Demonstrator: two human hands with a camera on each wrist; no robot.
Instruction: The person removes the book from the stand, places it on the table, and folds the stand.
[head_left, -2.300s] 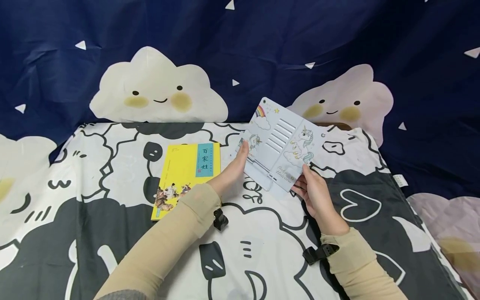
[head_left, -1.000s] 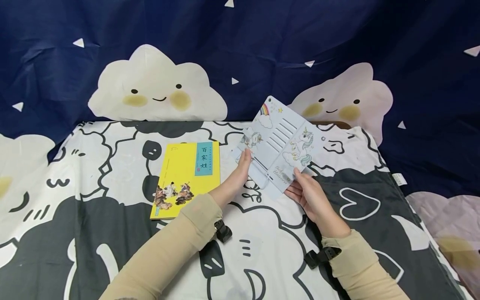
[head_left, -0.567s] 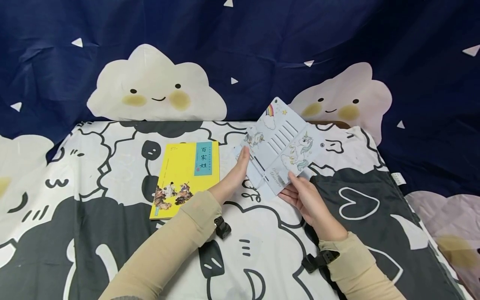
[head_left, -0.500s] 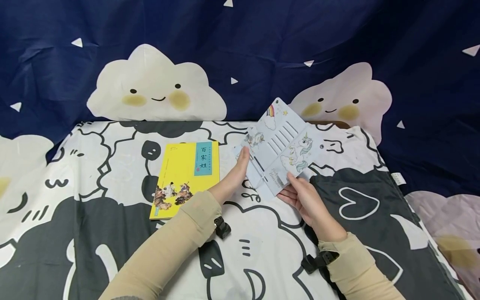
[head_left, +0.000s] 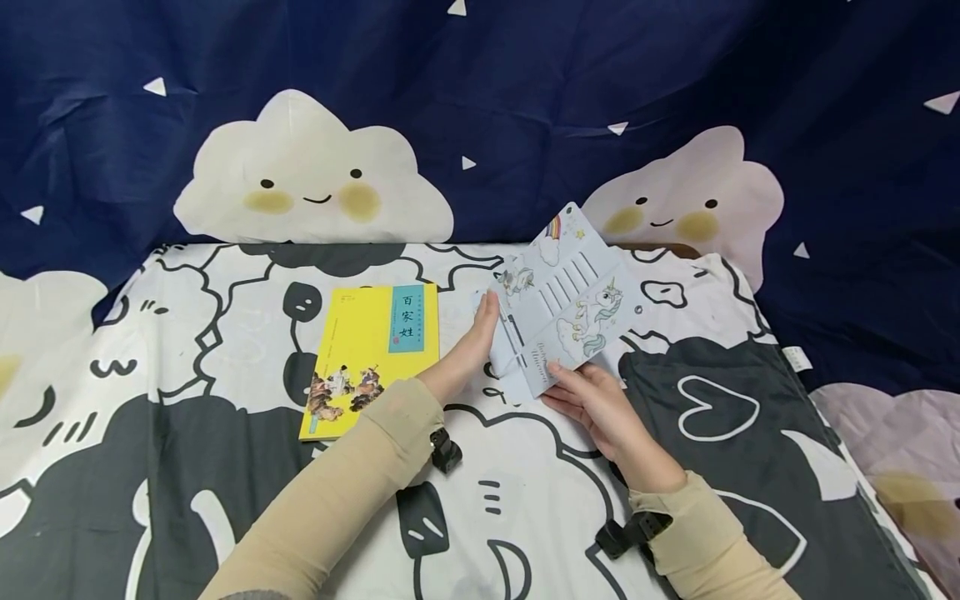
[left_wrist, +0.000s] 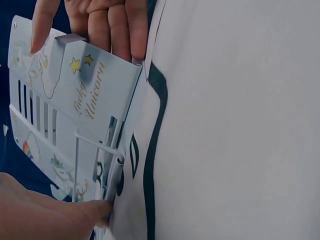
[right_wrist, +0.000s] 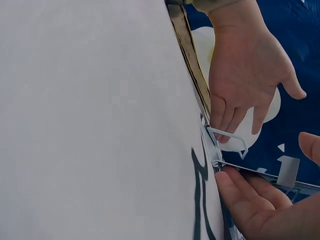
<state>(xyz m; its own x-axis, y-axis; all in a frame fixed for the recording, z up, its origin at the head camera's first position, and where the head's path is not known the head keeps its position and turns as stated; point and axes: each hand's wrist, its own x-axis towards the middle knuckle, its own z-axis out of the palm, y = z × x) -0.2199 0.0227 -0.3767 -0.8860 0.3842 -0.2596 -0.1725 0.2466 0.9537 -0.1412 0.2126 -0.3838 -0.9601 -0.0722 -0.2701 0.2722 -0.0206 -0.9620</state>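
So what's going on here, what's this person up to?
A person is handling what looks like a unicorn-printed book stand, held tilted over a patterned cloth. The right grip pinches its near edge, thumb on the printed face and fingers behind. The left grip is at its left edge, fingers fairly straight. A yellow book lies closed on the cloth to the left, not in either grip, and nothing is on the stand.
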